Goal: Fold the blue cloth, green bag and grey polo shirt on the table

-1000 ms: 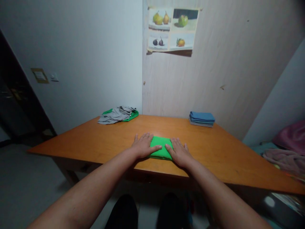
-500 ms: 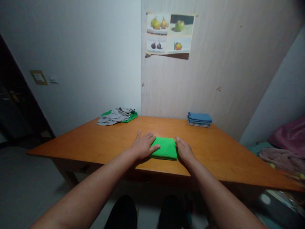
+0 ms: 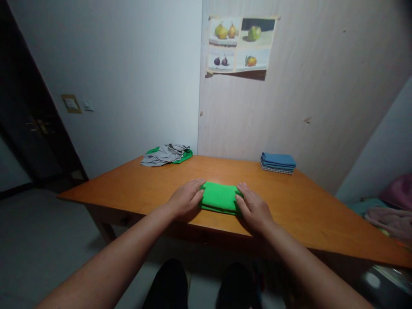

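Observation:
A bright green folded cloth (image 3: 219, 196) lies near the front edge of the wooden table, its layers showing along the near side. My left hand (image 3: 187, 199) grips its left end, with the thumb at the near side and the fingers at the far corner. At the right end my right hand (image 3: 256, 208) holds it between thumb and fingers. The fingertips partly hide both short edges of the cloth.
A crumpled grey and green pile of cloth (image 3: 167, 155) sits at the table's back left. Folded blue cloths (image 3: 278, 159) are stacked at the back right. The table (image 3: 154, 184) meets a wall with a fruit-picture sheet (image 3: 240, 47) on it.
My left hand has slid off the top of the green cloth to its left end. My right hand has closed on the right end. The view has turned slightly left.

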`<state>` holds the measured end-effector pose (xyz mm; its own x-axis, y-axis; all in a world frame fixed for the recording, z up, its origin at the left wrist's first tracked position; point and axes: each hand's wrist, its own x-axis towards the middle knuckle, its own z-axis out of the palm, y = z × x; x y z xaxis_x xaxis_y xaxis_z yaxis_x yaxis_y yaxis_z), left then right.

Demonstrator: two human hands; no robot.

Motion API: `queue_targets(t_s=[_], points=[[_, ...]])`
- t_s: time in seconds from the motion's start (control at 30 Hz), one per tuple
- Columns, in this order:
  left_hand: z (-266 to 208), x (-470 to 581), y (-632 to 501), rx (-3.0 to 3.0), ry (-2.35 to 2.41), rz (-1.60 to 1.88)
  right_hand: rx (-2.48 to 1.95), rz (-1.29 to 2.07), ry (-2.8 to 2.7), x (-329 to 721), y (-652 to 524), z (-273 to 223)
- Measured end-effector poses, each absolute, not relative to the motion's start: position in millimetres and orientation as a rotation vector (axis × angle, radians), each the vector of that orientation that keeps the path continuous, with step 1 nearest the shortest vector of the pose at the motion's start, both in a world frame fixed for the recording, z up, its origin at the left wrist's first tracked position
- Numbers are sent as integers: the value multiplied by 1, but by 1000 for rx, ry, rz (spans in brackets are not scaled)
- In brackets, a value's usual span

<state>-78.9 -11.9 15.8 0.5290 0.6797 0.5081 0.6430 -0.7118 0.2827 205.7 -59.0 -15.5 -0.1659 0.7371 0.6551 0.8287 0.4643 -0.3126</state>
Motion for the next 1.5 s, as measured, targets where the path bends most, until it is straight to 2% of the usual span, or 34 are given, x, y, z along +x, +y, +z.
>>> queue_targets(t_s=[0.17, 0.53, 0.83, 1.13, 1.3, 1.5], points=[[3, -58, -23, 2944, 955, 723, -1212, -395, -2276, 190, -67, -9], [-3, -42, -23, 3049, 1112, 619, -1280, -643, -2401, 194, -54, -13], [-15, -45, -19, 3074, 1075, 689, -1264, -565, -2388, 212, -55, -23], [13, -27, -30, 3029, 1306, 567, -1470, -519, -2406, 181, -68, 16], [17, -21, -29, 3025, 1392, 517, -1624, -530, -2365, 172, -60, 16], [15, -24, -26, 3040, 1355, 531, -1562, -617, -2334, 177, -53, 8]])
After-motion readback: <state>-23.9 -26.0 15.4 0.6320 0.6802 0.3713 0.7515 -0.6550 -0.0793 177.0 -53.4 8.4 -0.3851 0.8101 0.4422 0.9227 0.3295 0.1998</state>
